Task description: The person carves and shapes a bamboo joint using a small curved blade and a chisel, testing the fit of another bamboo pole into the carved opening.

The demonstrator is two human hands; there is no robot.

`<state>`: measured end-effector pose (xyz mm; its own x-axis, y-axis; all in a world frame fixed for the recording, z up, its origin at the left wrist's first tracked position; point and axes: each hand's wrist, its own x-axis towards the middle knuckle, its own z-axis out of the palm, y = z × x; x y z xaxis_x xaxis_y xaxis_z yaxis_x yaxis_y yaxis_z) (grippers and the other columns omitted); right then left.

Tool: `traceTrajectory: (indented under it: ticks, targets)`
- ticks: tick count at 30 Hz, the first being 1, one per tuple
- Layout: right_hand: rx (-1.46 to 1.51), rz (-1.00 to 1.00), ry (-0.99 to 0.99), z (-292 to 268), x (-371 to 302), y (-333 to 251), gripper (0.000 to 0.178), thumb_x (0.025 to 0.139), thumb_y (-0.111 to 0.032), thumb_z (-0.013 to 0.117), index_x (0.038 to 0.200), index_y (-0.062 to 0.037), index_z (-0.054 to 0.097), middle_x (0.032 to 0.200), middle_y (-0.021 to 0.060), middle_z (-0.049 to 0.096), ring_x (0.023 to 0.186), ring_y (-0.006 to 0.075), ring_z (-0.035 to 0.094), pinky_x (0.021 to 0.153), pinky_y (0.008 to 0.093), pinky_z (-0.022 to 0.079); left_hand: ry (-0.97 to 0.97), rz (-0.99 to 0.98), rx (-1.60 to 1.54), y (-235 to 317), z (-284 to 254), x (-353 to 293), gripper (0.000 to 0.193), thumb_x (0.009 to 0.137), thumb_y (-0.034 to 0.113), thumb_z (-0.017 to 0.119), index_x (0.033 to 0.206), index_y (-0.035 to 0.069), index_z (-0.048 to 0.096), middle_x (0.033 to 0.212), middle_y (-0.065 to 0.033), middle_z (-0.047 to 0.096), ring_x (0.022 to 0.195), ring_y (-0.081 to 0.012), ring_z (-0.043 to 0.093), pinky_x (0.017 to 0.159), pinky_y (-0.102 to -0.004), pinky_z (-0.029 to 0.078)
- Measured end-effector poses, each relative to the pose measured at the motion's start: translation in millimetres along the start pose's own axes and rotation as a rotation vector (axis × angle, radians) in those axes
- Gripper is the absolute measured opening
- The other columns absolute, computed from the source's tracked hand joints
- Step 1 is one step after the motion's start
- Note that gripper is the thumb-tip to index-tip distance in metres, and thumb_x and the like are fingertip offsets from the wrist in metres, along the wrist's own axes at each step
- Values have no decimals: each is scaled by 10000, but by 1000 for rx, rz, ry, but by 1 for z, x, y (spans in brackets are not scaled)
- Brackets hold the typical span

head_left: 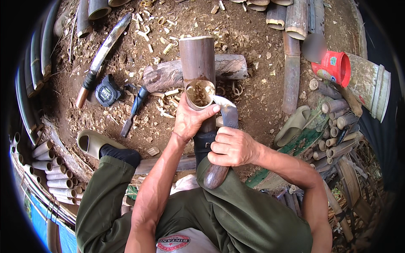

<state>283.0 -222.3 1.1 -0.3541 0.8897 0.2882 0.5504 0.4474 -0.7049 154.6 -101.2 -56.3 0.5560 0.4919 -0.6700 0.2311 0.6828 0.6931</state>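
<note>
Wooden log [231, 67] behind bamboo tube [197, 60]

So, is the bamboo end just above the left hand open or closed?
Open: above the left hand, the bamboo end shows a hollow inside its pale edge; depth unclear.

The left grip [190, 120] holds the near end of a brown bamboo tube [197, 59] that crosses in front of a short log [162, 75], while the right grip [233, 146] wraps the handle of a curved-bladed knife [229, 116], its tip at the tube's rim. On the chip-strewn soil [261, 105] to the left lie a machete [105, 51], a tape measure [108, 90] and a chisel [136, 107]; a red bucket [331, 69] is at right.
</note>
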Motion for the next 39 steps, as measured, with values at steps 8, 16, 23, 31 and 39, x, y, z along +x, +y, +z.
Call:
traceTrajectory:
  ticks: [8, 16, 23, 31, 39]
  targets:
    - [-115, -91, -67, -3, -22, 23, 168, 677, -184, 648, 807, -99, 583, 759, -3, 512, 717, 163, 547, 798, 344, 516, 280, 86, 211, -12, 15, 2, 830, 630, 381, 940, 1186, -57, 507, 1082, -148, 656, 978, -206, 643, 878, -338, 528]
    - [-15, -10, 115, -45, 26, -6, 196, 692, -168, 643, 850, -67, 586, 809, 25, 533, 734, 190, 550, 764, 356, 502, -126, -21, -238, -13, -23, -12, 1015, 690, 307, 908, 1471, 10, 333, 1345, -114, 540, 1240, -205, 515, 1080, -355, 399]
    - [336, -32, -100, -25, 40, -4, 178, 737, -185, 634, 859, -62, 596, 777, 23, 484, 758, 202, 536, 772, 375, 459, -261, -28, -411, -18, -30, -13, 1028, 748, 317, 867, 1520, 12, 260, 1387, -115, 512, 1276, -216, 488, 1107, -371, 370]
    - [294, -71, -142, -12, 44, 0, 167, 721, -189, 639, 825, -67, 591, 729, 13, 440, 704, 187, 504, 737, 359, 450, -228, -101, -422, -20, -33, -13, 911, 799, 260, 836, 1500, 14, 309, 1320, -94, 569, 1182, -179, 559, 1025, -331, 451]
    - [156, -103, -171, 0, 36, 17, 194, 669, -183, 653, 818, -74, 592, 779, 11, 515, 706, 179, 530, 755, 359, 476, -43, -62, -208, -25, -23, -11, 637, 843, 422, 780, 1266, 3, 553, 1110, -81, 665, 991, -143, 615, 890, -310, 509]
